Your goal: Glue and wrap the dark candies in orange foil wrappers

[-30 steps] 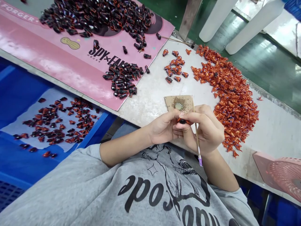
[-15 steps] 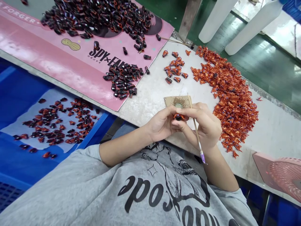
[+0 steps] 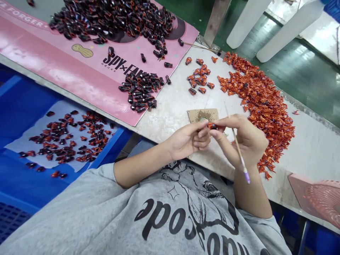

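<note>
Left hand (image 3: 189, 140): in the head view, you are pinching one end of a small orange-and-black piece (image 3: 212, 126).
Right hand (image 3: 245, 140): you are pinching its other end between thumb and forefinger, with a purple-ended stick (image 3: 239, 152) slanting across.
Piece: it is sitting between your hands, near the cardboard scrap (image 3: 193, 115).
Orange heap (image 3: 265, 109): lying on the white tabletop (image 3: 170, 109).
Black pieces (image 3: 119, 21): lying on the pink printed board (image 3: 87, 81).

Centre: 1 left hand (image 3: 189, 141), 1 right hand (image 3: 245, 141), 1 small dark-and-orange piece (image 3: 212, 126), 1 thin stick (image 3: 238, 147), 1 cardboard scrap (image 3: 208, 114). Upper left: 1 pink sheet (image 3: 66, 71), 2 heaps of black pieces (image 3: 114, 19), too many to count. Right: 1 orange heap (image 3: 260, 102), equally uncountable. Upper right: 2 white bars (image 3: 247, 24). Lower right: 1 pink fan (image 3: 322, 198).
</note>
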Demonstrator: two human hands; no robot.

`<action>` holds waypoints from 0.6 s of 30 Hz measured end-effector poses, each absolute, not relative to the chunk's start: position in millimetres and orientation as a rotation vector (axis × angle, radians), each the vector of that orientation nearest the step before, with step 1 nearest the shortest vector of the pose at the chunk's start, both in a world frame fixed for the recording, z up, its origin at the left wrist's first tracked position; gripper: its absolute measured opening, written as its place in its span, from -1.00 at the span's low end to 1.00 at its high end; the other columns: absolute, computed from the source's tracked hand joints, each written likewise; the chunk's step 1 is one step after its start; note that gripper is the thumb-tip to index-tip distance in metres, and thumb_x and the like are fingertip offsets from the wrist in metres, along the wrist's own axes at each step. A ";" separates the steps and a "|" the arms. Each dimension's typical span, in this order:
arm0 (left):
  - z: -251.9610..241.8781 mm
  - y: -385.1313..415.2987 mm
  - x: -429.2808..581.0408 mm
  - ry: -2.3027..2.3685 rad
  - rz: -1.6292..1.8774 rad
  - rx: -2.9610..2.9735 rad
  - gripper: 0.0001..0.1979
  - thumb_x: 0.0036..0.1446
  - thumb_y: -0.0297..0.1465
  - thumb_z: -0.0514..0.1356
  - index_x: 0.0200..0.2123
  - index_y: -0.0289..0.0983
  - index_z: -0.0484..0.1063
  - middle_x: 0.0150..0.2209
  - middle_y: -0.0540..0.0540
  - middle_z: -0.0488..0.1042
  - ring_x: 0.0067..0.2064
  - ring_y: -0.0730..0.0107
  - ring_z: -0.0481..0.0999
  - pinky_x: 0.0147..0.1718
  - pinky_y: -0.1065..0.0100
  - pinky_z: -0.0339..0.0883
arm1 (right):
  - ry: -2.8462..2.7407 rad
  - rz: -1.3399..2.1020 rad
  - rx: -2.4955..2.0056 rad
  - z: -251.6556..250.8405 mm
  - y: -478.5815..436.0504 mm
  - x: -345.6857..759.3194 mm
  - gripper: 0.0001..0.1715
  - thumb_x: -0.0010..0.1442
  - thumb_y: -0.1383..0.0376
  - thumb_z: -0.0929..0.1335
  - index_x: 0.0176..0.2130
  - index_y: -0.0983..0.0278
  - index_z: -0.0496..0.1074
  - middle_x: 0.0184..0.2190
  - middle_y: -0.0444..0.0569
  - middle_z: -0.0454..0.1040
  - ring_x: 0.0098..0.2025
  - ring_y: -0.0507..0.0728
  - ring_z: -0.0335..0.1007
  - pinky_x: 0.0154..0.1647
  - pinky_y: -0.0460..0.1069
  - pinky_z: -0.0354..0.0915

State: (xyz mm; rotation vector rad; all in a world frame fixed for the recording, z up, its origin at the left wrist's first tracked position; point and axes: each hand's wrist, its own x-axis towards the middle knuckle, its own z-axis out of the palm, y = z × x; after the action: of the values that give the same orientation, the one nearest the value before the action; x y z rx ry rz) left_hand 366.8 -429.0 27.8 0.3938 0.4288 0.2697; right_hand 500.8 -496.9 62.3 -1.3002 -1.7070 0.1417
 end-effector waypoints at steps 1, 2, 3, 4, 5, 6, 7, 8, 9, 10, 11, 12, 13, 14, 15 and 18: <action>27.0 -430.4 367.0 0.396 0.258 0.434 -0.47 0.30 -0.19 0.13 -0.67 -0.27 0.12 -0.68 0.13 -0.02 -0.65 0.64 -0.01 -0.59 0.50 0.07 | -1.684 0.140 -1.321 62.7 -496.4 504.1 -0.83 0.18 0.38 0.49 -0.19 0.19 0.52 -0.38 -0.10 0.57 -0.38 0.08 0.48 -0.24 0.04 0.39; 26.2 -431.3 366.6 0.369 0.256 0.483 -0.46 0.28 -0.15 0.15 -0.67 -0.26 0.10 -0.68 0.13 -0.04 -0.65 0.64 -0.02 -0.58 0.48 0.06 | -1.670 0.122 -1.357 62.6 -495.6 508.0 -0.86 0.19 0.36 0.49 -0.21 0.19 0.52 -0.40 -0.11 0.57 -0.38 0.08 0.48 -0.26 0.03 0.39; 25.5 -431.4 365.6 0.356 0.266 0.545 -0.45 0.25 -0.12 0.16 -0.67 -0.26 0.10 -0.67 0.14 -0.05 -0.64 0.63 -0.02 -0.58 0.47 0.04 | -1.661 0.089 -1.406 61.7 -494.2 512.4 -0.90 0.20 0.33 0.48 -0.23 0.18 0.53 -0.41 -0.11 0.56 -0.40 0.08 0.48 -0.28 0.03 0.39; 25.0 -430.2 363.6 0.357 0.293 0.629 -0.46 0.23 -0.08 0.17 -0.66 -0.25 0.10 -0.66 0.14 -0.04 -0.63 0.62 -0.02 -0.57 0.45 0.02 | -1.650 0.041 -1.467 59.7 -492.1 517.3 -0.94 0.21 0.30 0.47 -0.25 0.18 0.53 -0.44 -0.11 0.55 -0.41 0.08 0.47 -0.29 0.03 0.38; 24.7 -427.4 360.6 0.374 0.339 0.747 -0.47 0.22 -0.06 0.16 -0.65 -0.24 0.12 -0.66 0.13 -0.01 -0.62 0.60 0.00 -0.57 0.43 0.01 | -1.633 -0.016 -1.536 56.4 -489.3 522.8 -0.96 0.22 0.27 0.47 -0.27 0.18 0.53 -0.45 -0.11 0.54 -0.42 0.09 0.47 -0.30 0.03 0.38; 24.7 -422.7 356.6 0.409 0.404 0.907 -0.49 0.21 -0.06 0.16 -0.64 -0.24 0.16 -0.65 0.10 0.05 -0.60 0.57 0.04 -0.55 0.41 0.03 | -1.617 -0.075 -1.607 51.7 -485.8 528.8 -0.94 0.22 0.25 0.46 -0.28 0.18 0.53 -0.46 -0.10 0.54 -0.43 0.10 0.46 -0.30 0.05 0.38; 25.3 -416.0 351.7 0.465 0.482 1.107 -0.53 0.21 -0.07 0.15 -0.61 -0.23 0.22 -0.63 0.08 0.13 -0.58 0.53 0.10 -0.52 0.38 0.07 | -1.601 -0.128 -1.676 45.8 -481.8 534.9 -0.92 0.22 0.23 0.46 -0.29 0.18 0.53 -0.46 -0.10 0.54 -0.43 0.11 0.46 -0.29 0.06 0.38; 26.4 -407.3 346.2 0.543 0.569 1.341 -0.60 0.21 -0.12 0.15 -0.57 -0.23 0.28 -0.59 0.04 0.22 -0.54 0.48 0.18 -0.48 0.34 0.13 | -1.583 -0.173 -1.738 38.9 -477.4 541.0 -0.91 0.21 0.22 0.46 -0.31 0.18 0.52 -0.47 -0.09 0.54 -0.43 0.12 0.46 -0.28 0.07 0.37; 28.2 -396.9 340.6 0.645 0.652 1.595 -0.68 0.21 -0.18 0.16 -0.52 -0.22 0.34 -0.53 -0.01 0.32 -0.48 0.42 0.27 -0.41 0.30 0.20 | -1.565 -0.198 -1.796 31.6 -472.8 546.8 -0.90 0.20 0.21 0.46 -0.32 0.18 0.52 -0.47 -0.08 0.54 -0.42 0.14 0.46 -0.28 0.09 0.37; 30.6 -385.1 335.4 0.769 0.714 1.848 -0.77 0.21 -0.25 0.16 -0.46 -0.21 0.40 -0.45 -0.06 0.41 -0.40 0.34 0.36 -0.33 0.25 0.26 | -1.546 -0.202 -1.849 24.4 -468.4 552.0 -0.89 0.20 0.20 0.45 -0.33 0.18 0.51 -0.46 -0.07 0.54 -0.41 0.16 0.47 -0.27 0.10 0.37; 33.3 -372.4 330.8 0.906 0.744 2.080 -0.86 0.21 -0.33 0.17 -0.39 -0.20 0.45 -0.35 -0.11 0.49 -0.30 0.26 0.43 -0.23 0.20 0.29 | -1.524 -0.187 -1.885 17.9 -464.4 556.2 -0.89 0.19 0.21 0.45 -0.34 0.19 0.51 -0.46 -0.06 0.55 -0.39 0.17 0.48 -0.26 0.11 0.38; 36.1 -359.3 327.2 1.041 0.726 2.276 -0.90 0.21 -0.40 0.16 -0.31 -0.19 0.48 -0.22 -0.16 0.53 -0.19 0.18 0.46 -0.13 0.14 0.30 | -1.499 -0.155 -1.894 12.5 -461.0 559.4 -0.91 0.18 0.22 0.45 -0.33 0.19 0.51 -0.43 -0.05 0.56 -0.36 0.18 0.50 -0.25 0.12 0.39; 38.6 -346.6 324.9 1.152 0.665 2.424 -0.85 0.21 -0.46 0.14 -0.22 -0.18 0.51 -0.10 -0.18 0.54 -0.07 0.11 0.46 -0.04 0.11 0.29 | -1.475 -0.113 -1.877 8.6 -458.6 561.4 -0.91 0.17 0.24 0.45 -0.29 0.20 0.52 -0.38 -0.04 0.59 -0.33 0.19 0.52 -0.22 0.12 0.41; 40.3 -334.5 323.6 1.221 0.576 2.524 -0.76 0.21 -0.51 0.12 -0.13 -0.16 0.51 0.01 -0.18 0.52 0.02 0.08 0.44 0.03 0.09 0.26 | -1.457 -0.071 -1.840 6.3 -457.1 562.4 -0.88 0.16 0.26 0.46 -0.24 0.21 0.53 -0.32 -0.03 0.61 -0.29 0.19 0.54 -0.19 0.12 0.43; 41.0 -323.6 323.5 1.254 0.475 2.580 -0.70 0.20 -0.54 0.11 -0.07 -0.16 0.51 0.08 -0.17 0.50 0.08 0.07 0.41 0.07 0.09 0.25 | -1.444 -0.037 -1.796 5.5 -456.7 562.4 -0.81 0.15 0.27 0.47 -0.17 0.21 0.53 -0.24 -0.02 0.63 -0.24 0.18 0.56 -0.15 0.12 0.45; 36.4 -298.6 327.9 1.236 0.265 2.603 -0.68 0.20 -0.58 0.13 -0.03 -0.22 0.51 0.09 -0.17 0.48 0.11 0.05 0.40 0.11 0.08 0.26 | -1.423 -0.012 -1.699 10.1 -460.1 559.6 -0.73 0.19 0.27 0.46 -0.07 0.16 0.51 -0.15 -0.05 0.63 -0.15 0.18 0.58 -0.06 0.14 0.48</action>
State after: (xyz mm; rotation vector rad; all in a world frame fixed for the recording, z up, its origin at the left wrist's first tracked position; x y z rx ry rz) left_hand 327.9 -298.6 36.4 2.6028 1.2357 0.2646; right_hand 559.6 -460.1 10.1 -1.6993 -1.4234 -0.0116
